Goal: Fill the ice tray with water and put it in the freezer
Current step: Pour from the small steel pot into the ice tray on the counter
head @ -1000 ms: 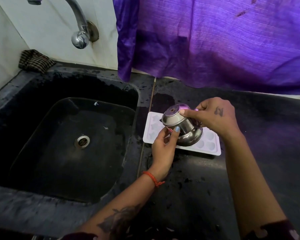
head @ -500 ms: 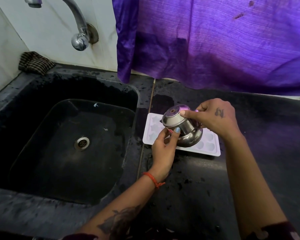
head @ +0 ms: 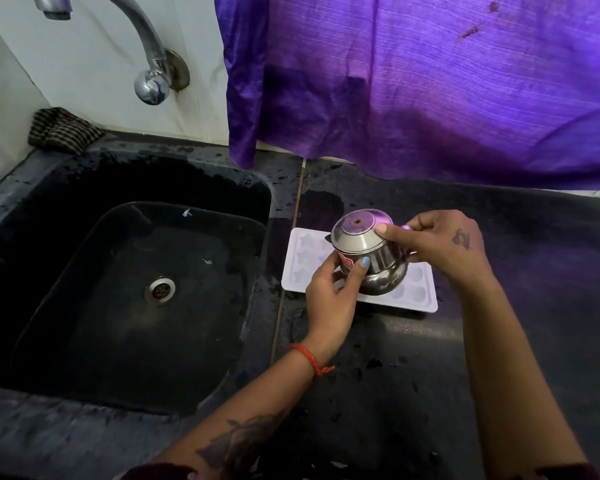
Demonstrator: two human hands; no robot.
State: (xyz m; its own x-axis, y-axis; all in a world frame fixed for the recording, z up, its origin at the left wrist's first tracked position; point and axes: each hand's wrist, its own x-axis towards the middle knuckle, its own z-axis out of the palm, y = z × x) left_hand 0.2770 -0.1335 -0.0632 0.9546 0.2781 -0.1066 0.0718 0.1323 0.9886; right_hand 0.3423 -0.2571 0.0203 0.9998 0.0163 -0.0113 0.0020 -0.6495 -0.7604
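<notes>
While both hands hold a shiny steel pot (head: 369, 258), the pot is tipped far over, so its flat bottom faces up and to the left. It hangs just above the white ice tray (head: 418, 296). The tray lies flat on the black counter (head: 395, 375), just to the right of the sink (head: 125, 289). You can see star shapes in the holes on the tray's left side and round holes on its right side. The pot hides the middle of the tray.

The left hand (head: 329, 299) comes up from the near side. Its thumb and fingers are pressed on the side of the pot. The right hand (head: 440, 244) comes in from the right. Its fingers curl tight around the pot's far side, and its thumb presses near the bottom rim.

A silver tap (head: 146, 53) sticks out of the white wall above the sink. A purple cloth (head: 430, 81) hangs behind the counter. A small striped rag (head: 61, 129) sits in the far left corner.
</notes>
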